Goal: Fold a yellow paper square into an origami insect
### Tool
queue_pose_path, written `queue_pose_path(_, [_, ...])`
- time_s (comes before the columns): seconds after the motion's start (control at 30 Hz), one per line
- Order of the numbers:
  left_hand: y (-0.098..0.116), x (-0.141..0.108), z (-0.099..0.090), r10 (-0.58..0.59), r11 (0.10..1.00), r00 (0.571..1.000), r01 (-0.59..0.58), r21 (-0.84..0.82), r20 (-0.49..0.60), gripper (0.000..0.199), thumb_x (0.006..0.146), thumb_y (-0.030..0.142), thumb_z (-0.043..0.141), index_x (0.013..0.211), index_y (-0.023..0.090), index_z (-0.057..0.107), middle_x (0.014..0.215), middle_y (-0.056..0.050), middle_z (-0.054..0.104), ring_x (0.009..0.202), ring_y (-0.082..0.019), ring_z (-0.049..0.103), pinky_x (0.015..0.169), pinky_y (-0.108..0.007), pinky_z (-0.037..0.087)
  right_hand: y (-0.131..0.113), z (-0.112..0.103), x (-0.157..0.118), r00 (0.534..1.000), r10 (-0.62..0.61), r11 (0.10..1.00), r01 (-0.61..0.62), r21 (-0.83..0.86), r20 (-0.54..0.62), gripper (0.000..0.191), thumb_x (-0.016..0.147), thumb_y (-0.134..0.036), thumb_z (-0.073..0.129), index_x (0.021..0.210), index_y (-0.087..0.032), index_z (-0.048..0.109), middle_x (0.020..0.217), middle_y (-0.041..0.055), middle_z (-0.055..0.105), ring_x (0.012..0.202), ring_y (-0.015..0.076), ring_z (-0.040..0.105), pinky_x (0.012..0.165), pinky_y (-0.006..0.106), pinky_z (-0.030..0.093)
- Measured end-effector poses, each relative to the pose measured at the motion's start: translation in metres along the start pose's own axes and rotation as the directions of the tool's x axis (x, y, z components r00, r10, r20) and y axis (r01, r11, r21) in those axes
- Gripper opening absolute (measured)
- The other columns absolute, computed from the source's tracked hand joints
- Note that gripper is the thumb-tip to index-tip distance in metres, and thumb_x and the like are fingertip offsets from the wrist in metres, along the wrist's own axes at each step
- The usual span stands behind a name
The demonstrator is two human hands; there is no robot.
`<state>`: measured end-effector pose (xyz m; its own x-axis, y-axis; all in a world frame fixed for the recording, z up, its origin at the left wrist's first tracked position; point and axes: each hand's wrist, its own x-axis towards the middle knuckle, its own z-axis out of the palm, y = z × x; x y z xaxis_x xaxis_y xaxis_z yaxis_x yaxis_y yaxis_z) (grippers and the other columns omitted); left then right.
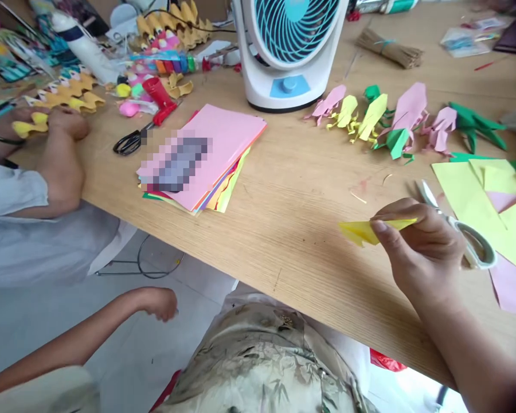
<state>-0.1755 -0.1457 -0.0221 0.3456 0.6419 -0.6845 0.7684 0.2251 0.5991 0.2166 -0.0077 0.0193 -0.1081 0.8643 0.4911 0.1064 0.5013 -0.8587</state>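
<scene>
At right of frame, yellow folded paper point(355, 231): held above the table point(301, 252), left of the scissors point(489, 255).
Its long axis: nearly level, running left to right, free end pointing left.
Right hand point(430, 246): grip pinched together on the paper's right part.
Left hand point(161, 303): lower left, away from the table, curled; I can't tell whether its grip holds anything.

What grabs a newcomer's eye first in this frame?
Most likely the white fan with blue blades, at top centre. Next, probably the row of pink, yellow and green paper figures, right of the fan. Then the folded yellow paper pinched in the right hand, right of centre, nearer the viewer than the figures.
</scene>
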Motion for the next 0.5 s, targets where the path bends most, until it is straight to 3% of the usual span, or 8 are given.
queue_pose_path(0.03, [0.017, -0.001, -0.007, -0.041, 0.998, 0.966, 0.052, -0.033, 0.256, 0.031, 0.077, 0.037, 0.060, 0.055, 0.016, 0.063, 0.048, -0.004, 0.061, 0.051, -0.019, 0.062, 0.050, -0.028, 0.048, 0.003, -0.001, 0.000, 0.999, 0.032, 0.999, -0.032, 0.026, 0.007, 0.008, 0.082, -0.013, 0.069, 0.080, -0.020, 0.065, 0.074, 0.0012, 0.060, 0.070, 0.0143, 0.055, 0.056, 0.028, 0.043])
queue_pose_path(0.07, [0.038, -0.002, -0.015, -0.046, 0.994, 0.878, 0.087, -0.064, 0.477, 0.029, 0.082, 0.031, 0.055, 0.062, 0.016, 0.068, 0.056, -0.005, 0.067, 0.057, -0.019, 0.065, 0.055, -0.028, 0.051, 0.007, -0.003, 0.000, 0.998, 0.065, 0.996, -0.066, 0.056, 0.012, 0.008, 0.083, -0.014, 0.069, 0.079, -0.020, 0.065, 0.075, 0.0013, 0.060, 0.070, 0.0139, 0.055, 0.057, 0.028, 0.043])
queue_pose_path(0.1, [0.062, -0.003, -0.022, 0.015, 0.996, 0.839, 0.034, -0.080, 0.545, 0.029, 0.086, 0.027, 0.050, 0.071, 0.018, 0.073, 0.065, -0.005, 0.071, 0.063, -0.017, 0.067, 0.061, -0.026, 0.052, 0.009, -0.004, -0.001, 0.995, 0.096, 0.991, -0.097, 0.095, 0.010, 0.009, 0.084, -0.016, 0.069, 0.077, -0.020, 0.064, 0.075, 0.0011, 0.060, 0.070, 0.0134, 0.054, 0.057, 0.027, 0.043])
queue_pose_path(0.2, [0.138, 0.008, -0.041, 0.370, 0.927, 0.847, -0.363, -0.094, 0.381, 0.022, 0.091, 0.024, 0.053, 0.096, 0.021, 0.074, 0.089, -0.003, 0.075, 0.081, -0.014, 0.068, 0.077, -0.024, 0.051, 0.013, -0.005, -0.002, 0.983, 0.183, 0.969, -0.186, 0.163, 0.033, 0.013, 0.085, -0.022, 0.070, 0.075, -0.020, 0.061, 0.077, 0.0005, 0.058, 0.068, 0.0122, 0.052, 0.057, 0.026, 0.043])
queue_pose_path(0.27, [0.177, 0.032, -0.046, 0.515, 0.857, 0.857, -0.515, -0.006, 0.027, 0.019, 0.093, 0.022, 0.052, 0.099, 0.021, 0.070, 0.093, -0.001, 0.072, 0.084, -0.012, 0.065, 0.078, -0.023, 0.050, 0.013, -0.005, -0.003, 0.981, 0.187, 0.969, -0.192, 0.157, 0.047, 0.015, 0.086, -0.024, 0.069, 0.075, -0.020, 0.060, 0.076, 0.0001, 0.057, 0.067, 0.0121, 0.051, 0.056, 0.026, 0.043])
queue_pose_path(0.33, [0.203, 0.066, -0.047, 0.616, 0.787, 0.724, -0.581, 0.206, -0.309, 0.016, 0.087, 0.020, 0.063, 0.103, 0.019, 0.065, 0.096, -0.002, 0.068, 0.083, -0.012, 0.062, 0.078, -0.024, 0.049, 0.012, -0.004, -0.004, 0.985, 0.159, 0.979, -0.166, 0.120, 0.060, 0.014, 0.087, -0.024, 0.068, 0.076, -0.021, 0.061, 0.077, 0.0003, 0.057, 0.068, 0.0126, 0.052, 0.058, 0.027, 0.044])
queue_pose_path(0.37, [0.210, 0.084, -0.046, 0.674, 0.739, 0.646, -0.598, 0.311, -0.358, 0.025, 0.083, 0.020, 0.069, 0.108, 0.018, 0.063, 0.101, -0.003, 0.066, 0.085, -0.013, 0.061, 0.080, -0.025, 0.049, 0.011, -0.004, -0.005, 0.988, 0.140, 0.985, -0.145, 0.092, 0.065, 0.012, 0.088, -0.024, 0.067, 0.078, -0.021, 0.061, 0.077, 0.0007, 0.058, 0.069, 0.0133, 0.053, 0.060, 0.028, 0.045])
queue_pose_path(0.5, [0.223, 0.134, -0.041, 0.854, 0.514, 0.441, -0.622, 0.591, -0.278, 0.016, 0.085, 0.017, 0.066, 0.101, 0.016, 0.062, 0.099, -0.004, 0.062, 0.088, -0.014, 0.059, 0.079, -0.025, 0.048, 0.011, -0.006, -0.007, 0.995, 0.020, 0.998, -0.013, -0.068, 0.093, 0.005, 0.087, -0.021, 0.066, 0.085, -0.022, 0.062, 0.080, 0.0024, 0.060, 0.075, 0.0165, 0.057, 0.066, 0.032, 0.048])
